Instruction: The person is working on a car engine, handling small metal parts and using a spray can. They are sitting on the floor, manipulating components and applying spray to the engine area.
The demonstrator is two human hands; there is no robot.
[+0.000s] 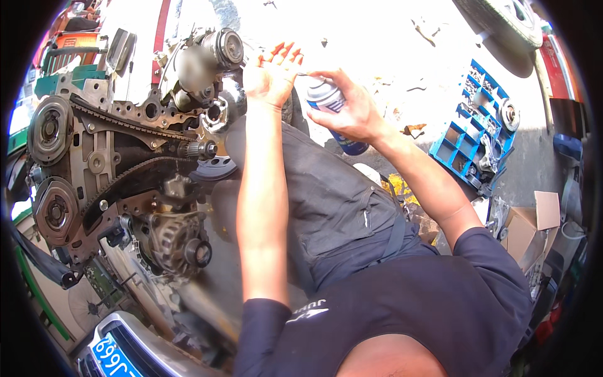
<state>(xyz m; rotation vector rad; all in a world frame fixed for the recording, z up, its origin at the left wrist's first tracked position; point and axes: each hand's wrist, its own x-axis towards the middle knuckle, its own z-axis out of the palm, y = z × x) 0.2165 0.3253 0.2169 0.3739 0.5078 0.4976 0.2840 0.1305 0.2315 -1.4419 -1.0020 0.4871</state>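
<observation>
My right hand (357,113) is wrapped round a blue-and-white spray can (325,94), its index finger up at the nozzle. The can's top is close to my left hand (273,76), which is held palm up with its fingers stretched out and nothing in it. Just left of that hand stands an engine (94,141) with its front exposed. A toothed chain or belt (125,119) runs between its round sprockets. An alternator (179,245) is mounted low on the engine, and a grooved pulley (229,47) sits on a unit at its upper end.
To the right lies a blue divided tray (455,138) with small metal parts. Beyond it are a tire (509,25) and an open cardboard box (527,235). A car's front with a blue plate (113,355) shows at lower left. My trousered leg (326,188) is beside the engine.
</observation>
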